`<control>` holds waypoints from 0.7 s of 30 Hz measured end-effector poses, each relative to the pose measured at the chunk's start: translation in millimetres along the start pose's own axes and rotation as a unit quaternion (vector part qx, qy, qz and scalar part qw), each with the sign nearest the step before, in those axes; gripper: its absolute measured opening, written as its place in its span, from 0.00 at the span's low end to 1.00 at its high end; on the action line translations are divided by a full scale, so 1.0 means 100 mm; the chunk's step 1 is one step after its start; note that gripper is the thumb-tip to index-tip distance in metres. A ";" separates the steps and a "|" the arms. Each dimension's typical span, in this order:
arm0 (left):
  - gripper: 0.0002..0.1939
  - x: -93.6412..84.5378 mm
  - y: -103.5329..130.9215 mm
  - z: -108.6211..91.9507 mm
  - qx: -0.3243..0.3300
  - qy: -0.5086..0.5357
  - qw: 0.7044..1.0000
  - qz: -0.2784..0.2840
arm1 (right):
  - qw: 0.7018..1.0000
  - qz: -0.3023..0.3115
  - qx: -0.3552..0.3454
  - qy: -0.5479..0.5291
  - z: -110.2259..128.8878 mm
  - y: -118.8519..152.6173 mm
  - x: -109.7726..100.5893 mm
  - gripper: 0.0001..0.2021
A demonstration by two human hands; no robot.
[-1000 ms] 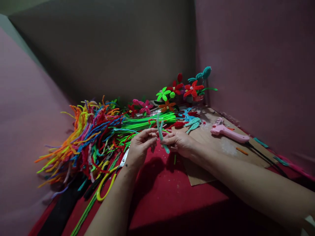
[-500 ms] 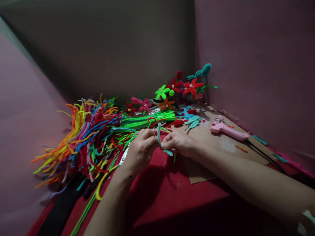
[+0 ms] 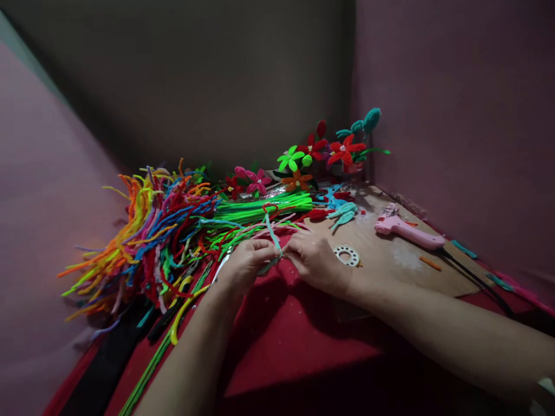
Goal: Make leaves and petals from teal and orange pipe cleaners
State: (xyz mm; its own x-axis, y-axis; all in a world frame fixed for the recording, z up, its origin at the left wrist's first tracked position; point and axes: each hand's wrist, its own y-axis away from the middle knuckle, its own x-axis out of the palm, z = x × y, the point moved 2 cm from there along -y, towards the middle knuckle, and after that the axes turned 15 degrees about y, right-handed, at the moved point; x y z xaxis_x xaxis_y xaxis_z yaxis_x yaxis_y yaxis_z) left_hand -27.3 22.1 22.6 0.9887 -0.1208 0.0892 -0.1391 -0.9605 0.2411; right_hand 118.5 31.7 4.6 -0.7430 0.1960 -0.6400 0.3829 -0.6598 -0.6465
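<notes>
A light teal pipe cleaner (image 3: 272, 231) is pinched between my two hands, one end of it sticking up and another part bent low to the left. My left hand (image 3: 245, 260) grips it from the left with thumb and fingers together. From the right, my right hand (image 3: 314, 260) pinches it at the same spot, so the fingertips of both hands almost touch. Just behind the hands lies a bundle of bright green pipe cleaners (image 3: 269, 207). Scissors with yellow handles (image 3: 178, 318) lie partly hidden under my left forearm.
A heap of many-coloured pipe cleaners (image 3: 147, 237) fills the left. Pipe-cleaner flowers (image 3: 299, 156) stand at the back. On a cardboard sheet (image 3: 390, 271) at right rest a pink glue gun (image 3: 410, 231), a white ring with holes (image 3: 347, 255) and teal petal shapes (image 3: 344, 214).
The pipe cleaner's upright end now leans left, and its lower end has swung from right to left. My right hand has turned over slightly. The white ring has come into sight.
</notes>
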 end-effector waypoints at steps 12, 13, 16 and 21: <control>0.06 0.05 0.15 -0.17 0.248 -0.119 0.961 -0.013 | 0.832 0.182 0.304 -0.427 -0.17 -0.10 -0.01 0.05; 0.05 0.05 0.16 -0.19 0.294 -0.155 0.943 -0.002 | 0.824 0.194 0.304 -0.437 -0.17 -0.10 -0.02 0.05; 0.03 0.04 0.17 -0.21 0.379 -0.252 0.889 0.042 | 0.816 0.219 0.291 -0.449 -0.14 -0.11 -0.05 0.03; 0.04 0.09 0.17 -0.19 0.371 -0.282 0.883 0.054 | 0.841 0.196 0.279 -0.421 -0.11 -0.11 -0.05 0.03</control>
State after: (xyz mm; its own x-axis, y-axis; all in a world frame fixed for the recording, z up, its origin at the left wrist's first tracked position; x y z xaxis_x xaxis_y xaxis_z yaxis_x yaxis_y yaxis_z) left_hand -22.0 9.0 45.9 0.8717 -0.1271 -0.4733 -0.3667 -0.8099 -0.4579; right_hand 124.3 46.1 9.8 -0.8353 -0.5430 -0.0866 0.5457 -0.8379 -0.0096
